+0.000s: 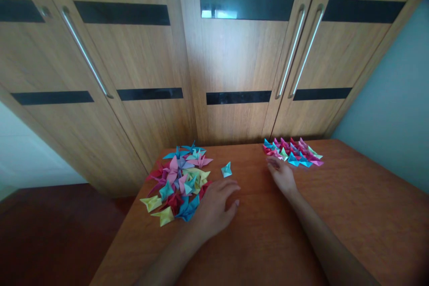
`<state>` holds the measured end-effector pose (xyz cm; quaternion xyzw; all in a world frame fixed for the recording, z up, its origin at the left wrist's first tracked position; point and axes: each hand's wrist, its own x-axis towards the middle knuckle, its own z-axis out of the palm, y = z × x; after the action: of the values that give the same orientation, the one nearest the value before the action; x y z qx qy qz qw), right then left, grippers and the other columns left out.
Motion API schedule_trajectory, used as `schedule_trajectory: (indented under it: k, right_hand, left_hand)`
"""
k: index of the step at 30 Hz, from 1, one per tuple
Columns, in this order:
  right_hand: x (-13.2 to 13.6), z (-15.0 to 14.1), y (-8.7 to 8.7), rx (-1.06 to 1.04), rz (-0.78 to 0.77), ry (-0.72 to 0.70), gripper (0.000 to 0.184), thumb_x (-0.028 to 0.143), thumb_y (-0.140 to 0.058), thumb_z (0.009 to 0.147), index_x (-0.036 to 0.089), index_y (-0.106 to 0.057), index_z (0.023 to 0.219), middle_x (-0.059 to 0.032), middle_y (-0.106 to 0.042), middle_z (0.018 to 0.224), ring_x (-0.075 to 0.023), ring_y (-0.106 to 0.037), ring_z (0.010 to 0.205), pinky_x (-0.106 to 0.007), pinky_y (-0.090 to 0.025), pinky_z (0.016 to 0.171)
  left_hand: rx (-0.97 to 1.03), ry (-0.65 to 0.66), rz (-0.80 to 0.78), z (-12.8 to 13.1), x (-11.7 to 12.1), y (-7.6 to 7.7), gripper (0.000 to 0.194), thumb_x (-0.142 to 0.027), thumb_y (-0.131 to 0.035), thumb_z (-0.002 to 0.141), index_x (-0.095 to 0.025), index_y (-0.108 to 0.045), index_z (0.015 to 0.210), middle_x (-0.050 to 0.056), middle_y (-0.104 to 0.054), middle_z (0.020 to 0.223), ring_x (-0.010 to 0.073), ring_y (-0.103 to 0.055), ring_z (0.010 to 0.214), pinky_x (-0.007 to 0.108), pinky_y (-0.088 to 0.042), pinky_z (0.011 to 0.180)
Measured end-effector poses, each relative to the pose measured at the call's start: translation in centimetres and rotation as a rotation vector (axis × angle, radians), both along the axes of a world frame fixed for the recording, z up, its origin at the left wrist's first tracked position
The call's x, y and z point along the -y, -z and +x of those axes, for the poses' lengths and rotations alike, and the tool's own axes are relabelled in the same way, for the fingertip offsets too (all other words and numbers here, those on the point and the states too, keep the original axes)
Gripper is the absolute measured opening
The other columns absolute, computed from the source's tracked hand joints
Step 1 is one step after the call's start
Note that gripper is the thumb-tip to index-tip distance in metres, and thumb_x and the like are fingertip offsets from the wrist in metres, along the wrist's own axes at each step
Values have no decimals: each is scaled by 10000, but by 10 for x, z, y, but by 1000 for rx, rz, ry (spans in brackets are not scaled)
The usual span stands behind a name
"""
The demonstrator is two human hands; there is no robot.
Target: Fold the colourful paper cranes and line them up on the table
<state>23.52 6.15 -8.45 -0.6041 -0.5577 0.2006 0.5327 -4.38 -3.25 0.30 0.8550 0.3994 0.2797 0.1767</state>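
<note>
— One left hand (214, 208), loosely spread, empty, beside the origami pile (172, 170).
— And the right hand (282, 177)?
— By the origami rows (294, 151), grip unclear; a careless brush could topple them.

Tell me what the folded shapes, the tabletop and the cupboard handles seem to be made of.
Folded shapes: probably thin, mostly matte paper, given the sharp creases and pointed tips. Tabletop: reddish-brown wood or wood-look laminate, with faint grain and seemingly soft sheen. Cupboard handles: likely metal, silvery with bright highlights.
</note>
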Motion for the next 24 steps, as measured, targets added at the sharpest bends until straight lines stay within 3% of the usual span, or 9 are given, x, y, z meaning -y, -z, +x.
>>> schedule_trajectory:
  k: [3, 6, 9, 13, 18, 24]
  right_hand:
    - [-1, 9, -9, -4, 43, 54, 302, 310, -517, 763, 198, -612, 1028, -78, -670, 1046, -221, -624, 970, -394, -472, 898]
    - [0, 27, -16, 48, 66, 222, 317, 305, -493, 763, 182, -613, 1030, -95, -670, 1032, -226, -622, 943, -380, -479, 860]
    - [1, 53, -16, 244, 106, 400, 338, 304, -472, 760, 179, -620, 1036, -102, -665, 1025, -249, -602, 955, -407, -455, 874]
    - [-4, 82, -5, 532, 188, 506, 367, 318, -436, 780, 173, -611, 1069, -111, -610, 1128, -263, -511, 1106, -430, -367, 972]
    - [-19, 97, 2, 728, 29, 541, 481, 413, -441, 815, 201, -519, 1240, -116, -456, 1339, -304, -371, 1234, -492, -311, 994]
    - [-45, 104, -15, 906, -182, 425, 541, 535, -375, 853, 254, -456, 1308, -93, -357, 1419, -317, -257, 1301, -531, -266, 1002]
  left_hand:
    - [8, 22, -8, 20, -19, 1, 395, -252, -530, 824, -253, -509, 1218, 47, -523, 1290, 211, -459, 1212, 393, -355, 1043]
    - [48, 17, -23, 55, -53, 7, 499, -320, -554, 811, -222, -435, 1285, 78, -461, 1344, 227, -414, 1252, 398, -326, 1062]
    - [48, -24, -85, 97, -93, 16, 636, -427, -587, 777, -172, -382, 1323, 133, -415, 1369, 276, -371, 1278, 428, -318, 1056]
    - [63, -40, -54, 147, -137, 31, 683, -509, -594, 751, -173, -378, 1306, 150, -431, 1334, 293, -389, 1251, 427, -350, 1013]
    - [-18, -80, -75, 184, -176, 47, 707, -653, -552, 712, -196, -430, 1238, 143, -484, 1242, 301, -475, 1163, 417, -400, 945]
    - [-60, -65, -100, 209, -208, 56, 920, -709, -566, 652, -191, -304, 1366, 199, -223, 1455, 387, -262, 1321, 481, -292, 1028]
